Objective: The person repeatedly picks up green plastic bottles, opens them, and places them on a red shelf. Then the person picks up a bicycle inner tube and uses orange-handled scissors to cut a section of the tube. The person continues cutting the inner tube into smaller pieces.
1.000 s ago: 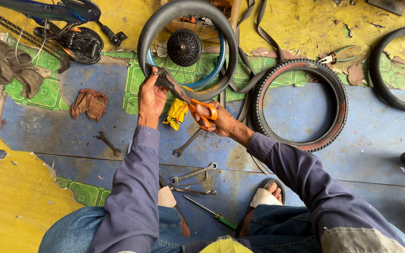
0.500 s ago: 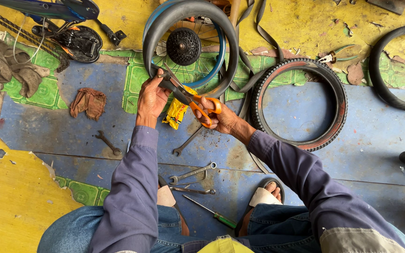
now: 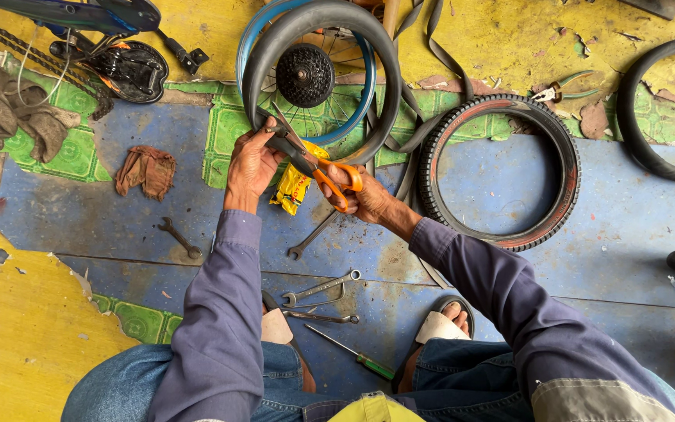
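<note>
Two hands (image 3: 253,162); one scissors (image 3: 318,168); four spanners (image 3: 180,238); two rags (image 3: 144,170); one screwdriver (image 3: 351,352)

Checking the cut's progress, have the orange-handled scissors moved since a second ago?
Cannot tell: the orange-handled scissors sit between the wheel hub and the yellow packet, much as before.

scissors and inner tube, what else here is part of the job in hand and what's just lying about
In hand:
left hand holding the black inner tube
right hand working the orange-handled scissors

Lying about:
knobby tyre
yellow packet
brown rag
spanners
green-handled screwdriver
pliers
</note>
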